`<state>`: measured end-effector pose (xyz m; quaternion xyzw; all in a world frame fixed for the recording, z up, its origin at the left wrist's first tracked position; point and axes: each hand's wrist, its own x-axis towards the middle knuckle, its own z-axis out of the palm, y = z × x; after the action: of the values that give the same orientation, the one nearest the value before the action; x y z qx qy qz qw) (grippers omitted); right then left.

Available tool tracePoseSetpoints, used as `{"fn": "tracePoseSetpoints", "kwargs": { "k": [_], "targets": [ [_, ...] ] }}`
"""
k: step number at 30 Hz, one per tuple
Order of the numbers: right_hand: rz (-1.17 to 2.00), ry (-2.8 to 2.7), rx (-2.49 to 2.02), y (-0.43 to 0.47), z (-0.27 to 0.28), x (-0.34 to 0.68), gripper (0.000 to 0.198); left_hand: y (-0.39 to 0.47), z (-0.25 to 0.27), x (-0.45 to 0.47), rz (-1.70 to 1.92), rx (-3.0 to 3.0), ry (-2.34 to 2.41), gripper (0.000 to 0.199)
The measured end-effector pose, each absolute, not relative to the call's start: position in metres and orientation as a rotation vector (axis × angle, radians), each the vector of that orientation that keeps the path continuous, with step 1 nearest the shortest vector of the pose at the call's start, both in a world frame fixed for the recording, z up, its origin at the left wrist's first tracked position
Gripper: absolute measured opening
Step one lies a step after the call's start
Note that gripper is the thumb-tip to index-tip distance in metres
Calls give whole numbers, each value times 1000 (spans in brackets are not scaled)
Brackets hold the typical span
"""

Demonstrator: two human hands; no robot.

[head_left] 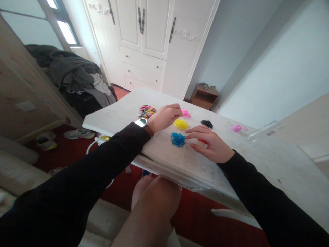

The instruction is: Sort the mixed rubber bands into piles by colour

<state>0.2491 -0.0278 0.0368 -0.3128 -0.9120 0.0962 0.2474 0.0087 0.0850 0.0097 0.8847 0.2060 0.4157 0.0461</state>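
Note:
My left hand [166, 116], with a watch [141, 122] on its wrist, is over the white table, its fingers pinched together beside a pile of pink rubber bands [186, 113]. Anything between those fingertips is too small to make out. Just below them lies a yellow pile of bands [181, 124]. My right hand [211, 143] hovers low with fingers apart, its tips close to a blue pile of bands [178, 140]. Beneath that hand, a red pile [203, 141] is mostly hidden. Black bands [207, 124] lie just behind it. Left of my left hand is a mixed multicoloured heap [146, 112].
On the table's [164, 156] right side are a pink object with a loop [239, 128] and a clear plastic container [264, 131]. A white cable [89, 145] hangs at the left edge. Beyond stand a white wardrobe [144, 65] and a small wooden cabinet [205, 97].

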Motion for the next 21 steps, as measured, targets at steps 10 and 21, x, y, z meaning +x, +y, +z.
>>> {"fn": "tracePoseSetpoints", "kwargs": {
  "k": [10, 21],
  "targets": [
    [258, -2496, -830, -27, 37, 249, 17, 87, 6, 10, 1234, 2703, 646, 19],
    [256, -2511, -815, -27, 38, 249, 15, 84, 8, 11, 1147, 2692, 562, 23]
  ]
}}
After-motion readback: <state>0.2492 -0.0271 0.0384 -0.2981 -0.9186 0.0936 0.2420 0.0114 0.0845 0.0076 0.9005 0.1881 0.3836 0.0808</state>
